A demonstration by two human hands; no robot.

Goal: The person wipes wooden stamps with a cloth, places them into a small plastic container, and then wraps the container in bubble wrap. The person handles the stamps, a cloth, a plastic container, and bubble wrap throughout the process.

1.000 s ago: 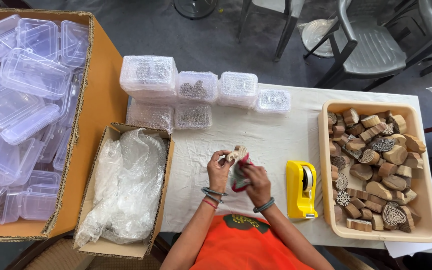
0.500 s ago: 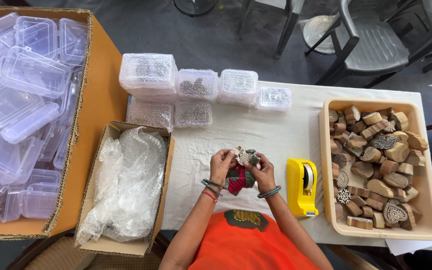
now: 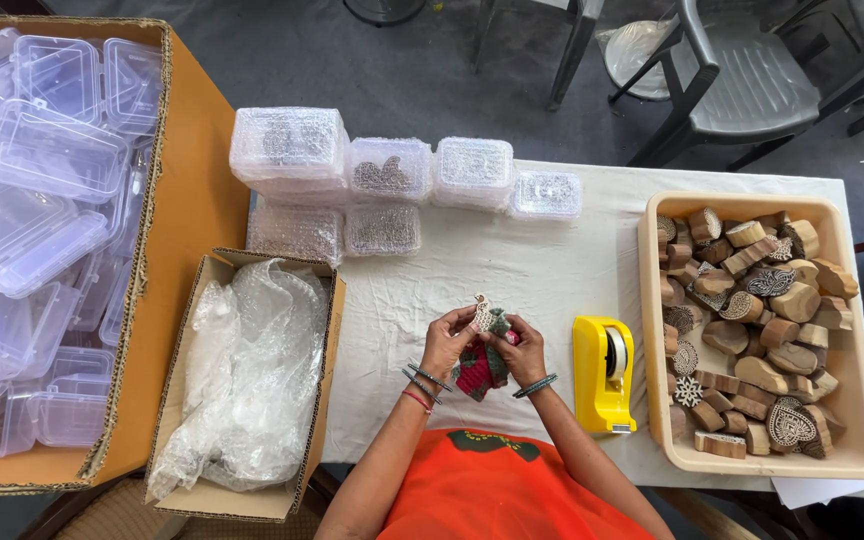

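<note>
Head view, left hand (image 3: 447,343) and right hand (image 3: 518,347) both closed on small carved block (image 3: 482,313) and red-green cloth (image 3: 477,368) — above white table (image 3: 512,270), yellow tape dispenser (image 3: 603,372) just beside.

The red and green cloth (image 3: 476,368) was mostly hidden behind both hands. The large cardboard box of clear plastic containers (image 3: 184,200) was cut off at the left edge.

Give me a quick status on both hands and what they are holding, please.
Left hand and right hand both gripping a small carved wooden block with a red-green cloth. Yellow tape dispenser beside the right hand, apart.
</note>
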